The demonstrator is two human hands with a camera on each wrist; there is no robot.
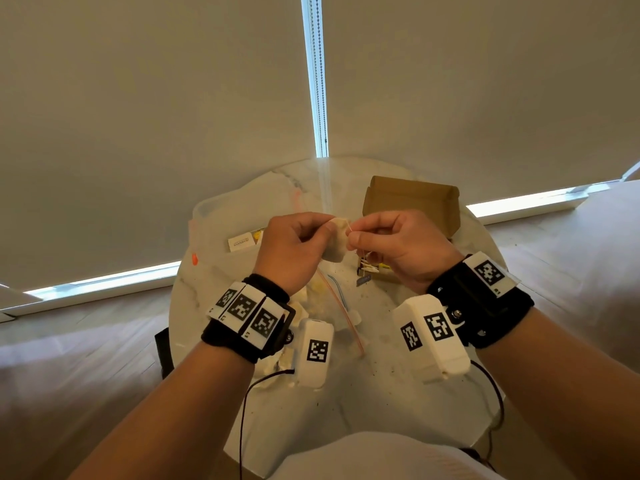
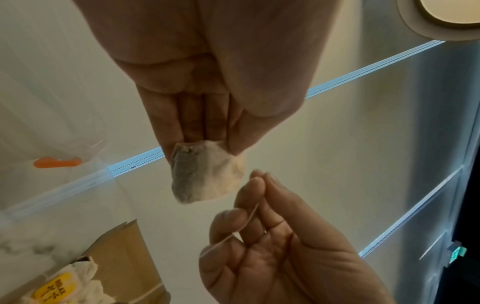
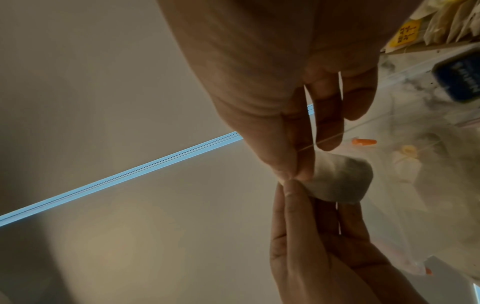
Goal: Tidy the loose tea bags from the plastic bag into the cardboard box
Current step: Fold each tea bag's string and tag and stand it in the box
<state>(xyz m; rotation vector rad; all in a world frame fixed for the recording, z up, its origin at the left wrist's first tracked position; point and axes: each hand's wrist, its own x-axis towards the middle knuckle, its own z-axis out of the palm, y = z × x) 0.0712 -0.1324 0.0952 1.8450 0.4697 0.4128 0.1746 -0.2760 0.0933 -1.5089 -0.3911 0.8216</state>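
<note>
The left hand [image 1: 294, 247] is pinching one tea bag [image 1: 337, 242] above the desk [image 1: 381, 393], left of the cardboard box [image 1: 412, 206]. The right hand [image 1: 398, 247] is pinching its string [image 2: 233, 234], probably tidying it so the bag is packing flat.

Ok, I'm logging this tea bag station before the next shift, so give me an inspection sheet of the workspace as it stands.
Surface: round marble table, speckled with dark crumbs.
Job's things: tea bag held above the table; cardboard box open, tagged bags inside; plastic bag with more tea bags.
Clutter: white labelled packet; dark blue tag beside the box.
Grippers: left hand pinches the tea bag; right hand pinches its string.
Cables: black leads from both wrist cameras.
Surroundings: closed roller blinds, bead chain.
</note>
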